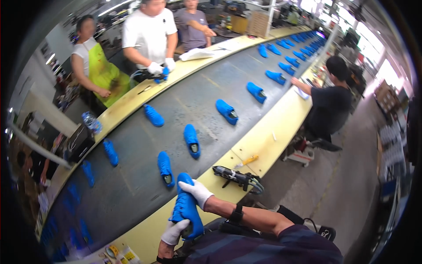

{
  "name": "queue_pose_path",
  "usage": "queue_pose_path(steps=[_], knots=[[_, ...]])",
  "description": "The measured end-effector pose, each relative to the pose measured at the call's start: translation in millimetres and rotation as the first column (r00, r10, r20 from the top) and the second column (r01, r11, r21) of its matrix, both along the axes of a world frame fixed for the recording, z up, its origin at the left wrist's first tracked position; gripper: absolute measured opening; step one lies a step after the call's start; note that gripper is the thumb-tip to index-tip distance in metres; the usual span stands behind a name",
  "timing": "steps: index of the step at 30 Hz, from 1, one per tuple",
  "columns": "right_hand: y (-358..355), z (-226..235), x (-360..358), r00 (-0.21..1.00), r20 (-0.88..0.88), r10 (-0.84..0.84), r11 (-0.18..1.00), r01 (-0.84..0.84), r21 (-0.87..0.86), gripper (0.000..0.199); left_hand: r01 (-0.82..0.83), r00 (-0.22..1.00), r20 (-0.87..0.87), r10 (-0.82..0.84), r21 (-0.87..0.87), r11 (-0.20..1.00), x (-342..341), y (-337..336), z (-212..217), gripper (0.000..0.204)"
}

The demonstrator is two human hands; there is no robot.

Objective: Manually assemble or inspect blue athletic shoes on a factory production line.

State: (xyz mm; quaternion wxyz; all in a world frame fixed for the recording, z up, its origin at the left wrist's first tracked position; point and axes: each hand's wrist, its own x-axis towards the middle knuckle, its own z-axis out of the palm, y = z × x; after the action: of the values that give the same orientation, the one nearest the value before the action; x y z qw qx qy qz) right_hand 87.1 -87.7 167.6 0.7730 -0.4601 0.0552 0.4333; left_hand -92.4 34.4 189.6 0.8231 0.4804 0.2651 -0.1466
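Note:
A bright blue lace-up shoe is held between my two white-gloved hands, over the near edge of the yellow bench. My right hand grips it near the toe, fingers across the upper. Around the heel end, by the ankle opening, my left hand is closed, its fingers partly hidden by the shoe. Just beyond lie two more blue shoes, one close by and another a little farther, on the dark grey conveyor belt.
A black handheld tool with hoses and a yellow-handled tool lie on the bench to my right. Across the belt, a person in white gloves handles a blue shoe. Another person sits at the right side.

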Motion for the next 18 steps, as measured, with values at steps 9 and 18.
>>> queue_pose_path(steps=[9,18], knots=[[-30,6,-6,0.972,0.232,0.047,0.999,-0.043,-0.022,0.077,-0.036,0.997,0.065,0.046,-0.153,0.988,19,-5,4,0.073],[-52,1,-6,0.951,0.303,0.064,0.998,-0.068,0.000,0.073,-0.068,0.989,0.114,0.091,-0.195,0.979,30,-14,-2,0.075]])
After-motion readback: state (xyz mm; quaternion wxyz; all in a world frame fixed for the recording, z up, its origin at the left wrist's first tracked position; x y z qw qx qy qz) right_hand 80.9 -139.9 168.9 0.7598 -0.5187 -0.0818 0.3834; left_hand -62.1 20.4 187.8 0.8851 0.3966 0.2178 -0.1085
